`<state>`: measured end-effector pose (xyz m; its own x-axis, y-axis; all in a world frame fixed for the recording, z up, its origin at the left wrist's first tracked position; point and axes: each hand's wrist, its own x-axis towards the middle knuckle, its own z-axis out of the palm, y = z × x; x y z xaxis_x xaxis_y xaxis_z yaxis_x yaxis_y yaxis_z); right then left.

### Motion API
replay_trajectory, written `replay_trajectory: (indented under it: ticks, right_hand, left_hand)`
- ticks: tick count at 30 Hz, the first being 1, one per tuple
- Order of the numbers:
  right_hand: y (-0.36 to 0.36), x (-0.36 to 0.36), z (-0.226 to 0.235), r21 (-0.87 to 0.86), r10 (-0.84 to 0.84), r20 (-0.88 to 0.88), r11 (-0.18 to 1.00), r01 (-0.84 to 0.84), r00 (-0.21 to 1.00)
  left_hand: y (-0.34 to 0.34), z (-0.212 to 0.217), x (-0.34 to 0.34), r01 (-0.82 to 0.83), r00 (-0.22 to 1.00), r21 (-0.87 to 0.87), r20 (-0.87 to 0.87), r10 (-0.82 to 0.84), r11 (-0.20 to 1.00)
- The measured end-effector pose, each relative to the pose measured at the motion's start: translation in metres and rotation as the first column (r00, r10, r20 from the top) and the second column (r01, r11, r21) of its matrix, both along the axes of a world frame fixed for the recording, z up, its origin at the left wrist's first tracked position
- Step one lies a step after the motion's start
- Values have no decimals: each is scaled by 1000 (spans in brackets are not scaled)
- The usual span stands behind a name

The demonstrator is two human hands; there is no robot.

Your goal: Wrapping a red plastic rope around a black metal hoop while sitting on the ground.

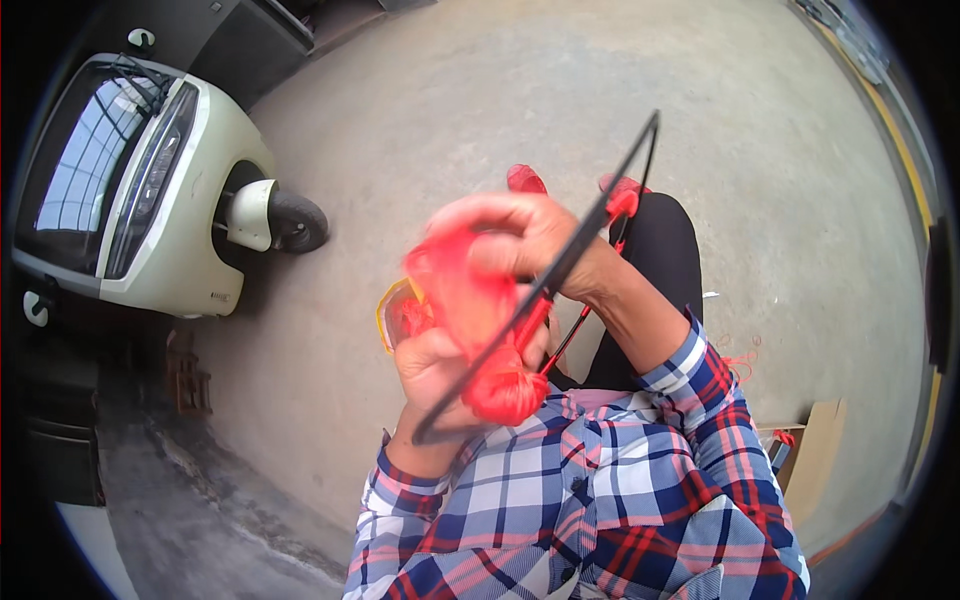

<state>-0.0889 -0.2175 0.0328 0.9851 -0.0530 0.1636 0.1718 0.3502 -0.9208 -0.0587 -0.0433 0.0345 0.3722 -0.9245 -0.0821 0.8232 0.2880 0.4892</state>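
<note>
A bundle of thin, shiny red material (505, 390) hangs on a black wire frame (590, 230) that slants across my lap. My left hand (432, 365) is closed round the bundle from the left, its thumb lying along the red material. Over the bundle's upper end, my right hand (525, 235) has its fingers and thumb curled round the red material, blurred by motion. Part of the frame passes in front of my right wrist. Red wrapping (624, 203) also shows on a second black rod by my knee.
Beside my left hand, a yellow-rimmed container (390, 318) holds more red material. A white three-wheeled vehicle (200, 190) stands at the left on the concrete floor (400, 110). An open cardboard box (815, 450) sits at the right, near loose red strands (740, 366).
</note>
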Motion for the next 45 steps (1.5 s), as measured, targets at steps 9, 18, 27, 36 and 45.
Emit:
replay_trajectory:
  ticks: [9,18,27,36,45]
  right_hand:
    - [29,-54,-37,363,99,-82,930,-63,992]
    - [7,-47,-18,504,-320,292,853,139,902]
    - [-42,-49,-52,813,-228,282,573,-105,932]
    - [33,-30,-25,534,-227,-161,799,278,961]
    - [32,-28,-24,688,-85,-84,716,119,993]
  left_hand:
    - [13,-16,25,-360,875,106,384,296,927]
    - [9,-8,23,-276,917,159,339,210,948]
    - [22,-10,37,-169,920,75,370,129,983]
    - [8,-2,27,-141,917,114,390,86,983]
    - [4,1,18,-167,907,114,408,107,979]
